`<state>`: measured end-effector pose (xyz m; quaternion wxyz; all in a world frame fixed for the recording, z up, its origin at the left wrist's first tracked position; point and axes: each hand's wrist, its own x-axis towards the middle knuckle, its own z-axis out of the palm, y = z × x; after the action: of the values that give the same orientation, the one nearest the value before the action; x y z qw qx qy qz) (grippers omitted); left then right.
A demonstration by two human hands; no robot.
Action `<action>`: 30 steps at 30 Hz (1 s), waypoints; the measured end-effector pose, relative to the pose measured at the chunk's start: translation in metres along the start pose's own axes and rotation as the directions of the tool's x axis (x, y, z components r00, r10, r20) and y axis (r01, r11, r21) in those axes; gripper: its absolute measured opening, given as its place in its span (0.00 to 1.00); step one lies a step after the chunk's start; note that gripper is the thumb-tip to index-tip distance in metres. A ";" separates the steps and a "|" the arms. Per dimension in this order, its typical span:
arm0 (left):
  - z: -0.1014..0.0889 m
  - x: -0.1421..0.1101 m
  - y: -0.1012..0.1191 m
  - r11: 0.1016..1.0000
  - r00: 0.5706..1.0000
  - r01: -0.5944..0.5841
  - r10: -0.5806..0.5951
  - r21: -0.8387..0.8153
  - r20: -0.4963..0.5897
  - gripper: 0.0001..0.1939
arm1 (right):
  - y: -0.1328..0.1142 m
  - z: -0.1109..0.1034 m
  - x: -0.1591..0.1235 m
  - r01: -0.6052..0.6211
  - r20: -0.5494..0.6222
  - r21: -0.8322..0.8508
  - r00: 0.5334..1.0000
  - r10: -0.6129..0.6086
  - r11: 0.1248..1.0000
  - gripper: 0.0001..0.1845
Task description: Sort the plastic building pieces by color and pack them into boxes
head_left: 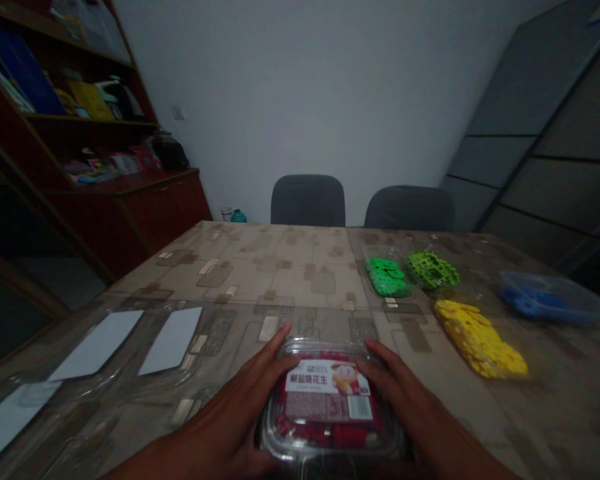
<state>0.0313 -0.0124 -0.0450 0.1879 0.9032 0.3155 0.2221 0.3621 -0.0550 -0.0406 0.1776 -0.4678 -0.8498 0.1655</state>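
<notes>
At the front middle of the table I have a clear lidded plastic box [330, 433] between my hands, with red pieces showing inside. A printed label with a cartoon figure lies across its lid. My left hand [255, 393] grips the box's left side, thumb over the lid's edge. On the opposite side, my right hand [397, 387] holds it the same way, thumb near the label's corner. The lower fingers of both hands are partly hidden by the box and the frame's bottom edge.
Right of the box, plastic containers hold green pieces [387, 277], lime-green pieces [433, 269], yellow pieces [480, 340] and blue pieces [540, 303]. White sheets [173, 340] lie in clear plastic trays at left. Two grey chairs [307, 200] stand behind the patterned table [280, 267].
</notes>
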 end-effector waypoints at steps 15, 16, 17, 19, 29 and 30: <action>0.015 0.001 -0.013 0.995 0.996 -0.084 0.085 0.056 -0.013 0.41 | -0.003 -0.010 0.002 0.092 -0.008 -0.148 0.996 -0.094 0.985 0.64; 0.016 0.001 -0.013 0.994 0.996 -0.087 0.088 0.059 -0.021 0.42 | -0.003 -0.008 0.003 0.112 -0.023 -0.161 0.993 -0.117 0.980 0.64; 0.016 0.001 -0.014 0.994 0.995 -0.089 0.091 0.063 -0.032 0.42 | -0.002 -0.005 0.004 0.131 -0.037 -0.175 0.990 -0.139 0.976 0.64; 0.015 0.002 -0.014 0.994 0.995 -0.085 0.088 0.063 -0.036 0.44 | 0.002 0.003 0.007 0.158 -0.063 -0.205 0.983 -0.174 0.966 0.63; 0.007 0.010 0.003 0.989 0.999 0.043 -0.039 -0.141 0.035 0.48 | 0.007 0.009 0.013 0.206 -0.075 -0.176 0.972 -0.222 0.963 0.60; 0.007 0.011 0.004 0.989 0.998 0.046 -0.040 -0.143 0.044 0.49 | 0.006 0.008 0.012 0.202 -0.074 -0.166 0.974 -0.216 0.965 0.58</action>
<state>0.0444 -0.0097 -0.0463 0.2639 0.8846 0.3141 0.2218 0.3566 -0.0422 -0.0485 0.1952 -0.3951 -0.8959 0.0564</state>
